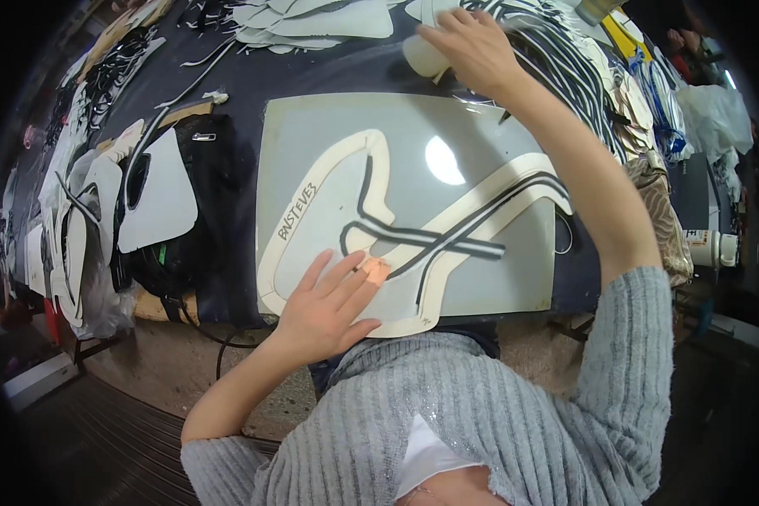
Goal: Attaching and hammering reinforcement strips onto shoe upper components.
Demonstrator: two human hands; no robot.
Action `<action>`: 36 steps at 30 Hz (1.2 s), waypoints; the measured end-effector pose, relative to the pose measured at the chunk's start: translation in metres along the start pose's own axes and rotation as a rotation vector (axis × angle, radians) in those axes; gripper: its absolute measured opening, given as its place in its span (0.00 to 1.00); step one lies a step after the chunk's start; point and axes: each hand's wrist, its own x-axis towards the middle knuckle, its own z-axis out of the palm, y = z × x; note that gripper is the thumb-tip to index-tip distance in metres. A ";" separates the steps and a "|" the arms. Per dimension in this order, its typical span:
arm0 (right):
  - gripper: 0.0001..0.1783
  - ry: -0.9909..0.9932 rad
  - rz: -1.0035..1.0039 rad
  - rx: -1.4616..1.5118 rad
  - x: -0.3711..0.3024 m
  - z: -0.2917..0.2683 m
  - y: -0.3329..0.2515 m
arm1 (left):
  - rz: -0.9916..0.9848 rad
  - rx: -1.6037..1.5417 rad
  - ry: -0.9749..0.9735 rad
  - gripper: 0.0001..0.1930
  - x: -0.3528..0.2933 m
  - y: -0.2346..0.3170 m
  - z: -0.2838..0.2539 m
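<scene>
My left hand (329, 304) lies flat with spread fingers on a cream-edged shoe-upper pattern board (278, 244). Beside its fingertips shows a small orange patch (375, 270). Black-and-white striped strips (472, 244) cross over the board, one end sticking out past its inner edge. At the far side my right hand (472, 55) reaches over a white tub (426, 57), fingers bent and close together. What those fingers hold, if anything, is hidden behind the hand. Under the board lies a glossy grey sheet (497, 295), reflecting a bright light.
White cut pieces (312, 21) are stacked at the far edge. A bundle of striped strips (557, 59) lies at the far right. On the left are a black bag (207, 177) and a white cut piece (160, 194). A white container (713, 249) stands right.
</scene>
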 end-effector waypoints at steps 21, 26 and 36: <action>0.24 -0.408 -0.051 0.932 -0.027 -0.135 -0.080 | -0.252 -0.061 0.314 0.39 0.062 0.029 0.042; 0.15 -0.362 -0.089 0.983 -0.130 -0.110 -0.076 | -0.253 -0.157 0.374 0.35 0.068 0.035 0.052; 0.07 -0.388 -0.038 1.161 -0.146 -0.098 -0.080 | -0.293 -0.177 0.355 0.42 0.068 0.036 0.046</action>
